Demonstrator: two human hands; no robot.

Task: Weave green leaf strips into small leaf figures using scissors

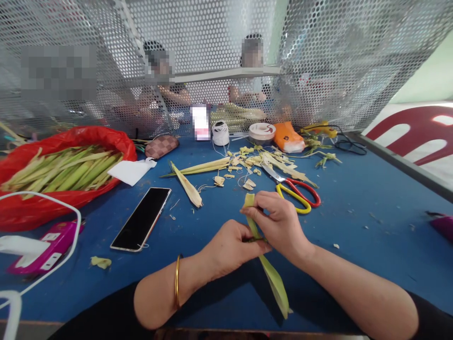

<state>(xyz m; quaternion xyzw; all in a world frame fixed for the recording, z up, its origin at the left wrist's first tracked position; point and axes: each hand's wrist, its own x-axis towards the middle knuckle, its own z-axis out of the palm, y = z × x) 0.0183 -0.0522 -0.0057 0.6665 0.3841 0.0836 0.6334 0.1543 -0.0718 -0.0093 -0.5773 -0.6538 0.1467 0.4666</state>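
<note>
A long green corn husk strip (pixel 275 283) hangs from my two hands over the front of the table, its lower end slanting down to the right. My left hand (pixel 231 243), with a gold bangle at its wrist, is closed around the strip's middle. Just above it my right hand (pixel 278 219) pinches the strip near its upper end between thumb and fingers. Scissors (pixel 295 191) with red and yellow handles lie beyond my right hand, blades pointing away to the left. Another pale husk (pixel 187 186) lies to the left, among cut scraps (pixel 247 160).
A red plastic bag (pixel 102 134) of husks stands at the left. Near it are a tissue (pixel 130 171), a phone (pixel 141 219) and a purple power strip (pixel 53 245) with white cable. Thread (pixel 220 133), tape (pixel 262 131) and an orange packet (pixel 288 137) stand before a perforated metal screen (pixel 212 38).
</note>
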